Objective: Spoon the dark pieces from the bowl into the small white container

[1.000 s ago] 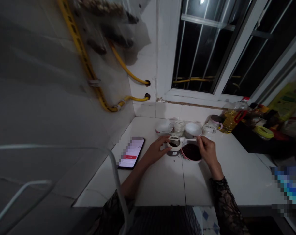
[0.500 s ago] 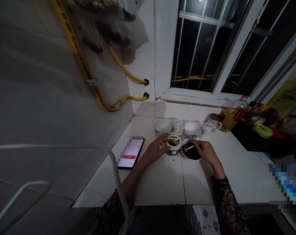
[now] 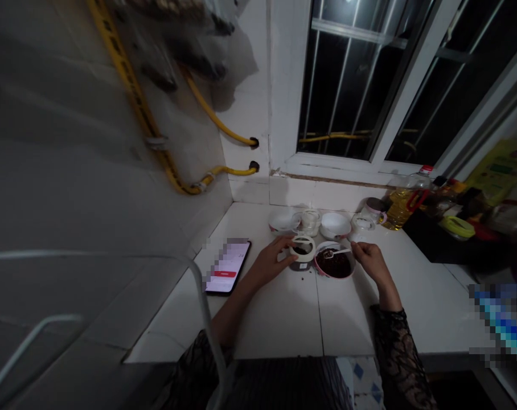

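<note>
My left hand [image 3: 278,259] is closed around the side of a small jar [image 3: 303,259] with a pale rim and dark contents, standing on the white tiled counter. Pinched by its handle end in my right hand [image 3: 372,259] is a small white spoon [image 3: 340,251]. Its bowl end is over a patterned bowl [image 3: 334,277] of dark reddish-brown food, just right of the jar. Whether the spoon touches the food I cannot tell. A few dark specks lie on the counter below the jar.
Behind stand two white bowls [image 3: 335,225], clear jars [image 3: 310,221] and a mug [image 3: 374,210]. An oil bottle [image 3: 399,208] and a black box [image 3: 429,242] are at the right. A lit phone [image 3: 230,267] lies left of my left hand. A pale cable [image 3: 205,307] hangs in the foreground.
My right hand has moved to the right and slightly up, past the bowl's rim, drawing the spoon with it so that more of it shows. My left hand stays on the jar.
</note>
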### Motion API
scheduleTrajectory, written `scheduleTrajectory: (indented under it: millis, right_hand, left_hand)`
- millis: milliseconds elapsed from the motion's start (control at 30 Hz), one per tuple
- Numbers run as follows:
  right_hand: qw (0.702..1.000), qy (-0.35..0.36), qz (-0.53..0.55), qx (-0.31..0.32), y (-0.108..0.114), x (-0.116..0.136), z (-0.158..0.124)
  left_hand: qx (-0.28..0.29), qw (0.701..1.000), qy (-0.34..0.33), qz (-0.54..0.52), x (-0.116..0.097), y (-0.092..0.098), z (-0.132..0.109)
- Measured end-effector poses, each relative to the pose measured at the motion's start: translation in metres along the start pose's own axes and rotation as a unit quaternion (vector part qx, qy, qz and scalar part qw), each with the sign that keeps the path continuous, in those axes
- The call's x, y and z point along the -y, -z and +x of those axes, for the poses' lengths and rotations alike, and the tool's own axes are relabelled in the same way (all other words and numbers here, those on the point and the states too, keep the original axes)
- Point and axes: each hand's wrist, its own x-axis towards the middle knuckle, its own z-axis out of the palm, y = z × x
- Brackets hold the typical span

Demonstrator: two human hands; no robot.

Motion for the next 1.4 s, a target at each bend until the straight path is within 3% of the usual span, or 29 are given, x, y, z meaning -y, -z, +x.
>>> scheduleTrajectory:
  millis: [500, 800, 967, 1100, 1200, 1300, 1400]
  right_hand:
    - [0.998, 0.002, -0.055, -0.023, -0.002, -0.008, 0.002]
    - [0.997, -0.050, 0.062, -0.001, -0.005, -0.012, 0.005]
    - [0.992, -0.058, 0.109, -0.014, -0.010, 0.000, 0.007]
    - [0.994, 0.008, 0.091, -0.062, -0.021, 0.023, 0.005]
    - [0.991, 0.100, 0.005, -0.090, -0.033, 0.041, -0.003]
    - [0.974, 0.187, -0.111, -0.070, -0.042, 0.051, -0.012]
    - [0.965, 0.216, -0.135, -0.068, -0.041, 0.049, -0.014]
  left_hand:
    - [0.007, 1.000, 0.002, -0.005, -0.003, 0.001, 0.000]
    - [0.002, 1.000, -0.008, -0.001, -0.001, 0.000, 0.000]
    - [0.001, 1.000, -0.010, 0.002, -0.001, 0.000, 0.001]
    - [0.003, 1.000, -0.010, -0.002, -0.001, 0.000, 0.000]
    - [0.004, 1.000, -0.005, -0.004, -0.001, 0.000, 0.000]
    - [0.007, 1.000, 0.002, -0.005, -0.002, 0.001, 0.001]
    - [0.008, 1.000, 0.001, -0.007, -0.003, 0.001, 0.001]
